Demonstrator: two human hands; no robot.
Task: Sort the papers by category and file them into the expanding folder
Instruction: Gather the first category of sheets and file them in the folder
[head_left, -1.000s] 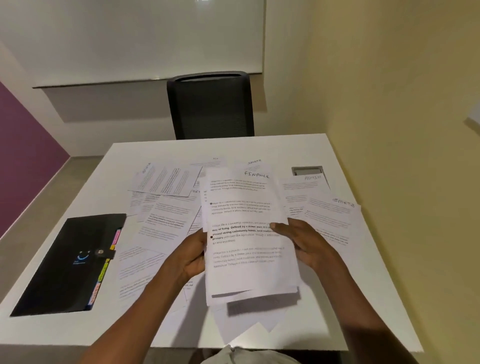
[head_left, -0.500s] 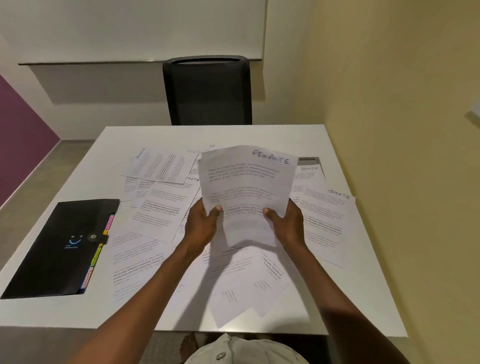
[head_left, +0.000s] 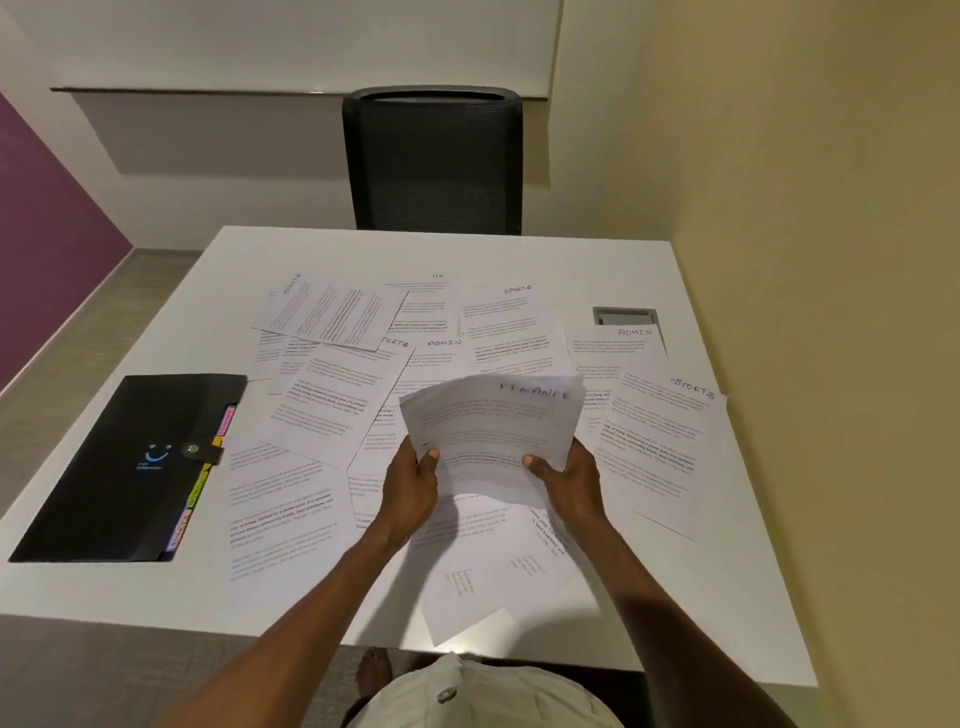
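Lowered and tilted flatter since half a second ago, the FINANCE stack (head_left: 491, 431) is hanging above the surface (head_left: 519, 254), left hand (head_left: 413, 483) and right hand (head_left: 569, 480) pinching its near edge with thumb and fingers. Loose sheets risk sliding out. The expanding folder (head_left: 130, 467) is lying clasped at left, contents hidden.

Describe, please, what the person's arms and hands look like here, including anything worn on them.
Both forearms are bare to the frame's lower edge, with no sleeves visible. The left hand and the right hand carry no gloves, and no rings, watch or wristbands can be seen. The fingers are uncovered; short nails show on both thumbs. A light beige garment with a button shows at the bottom edge.
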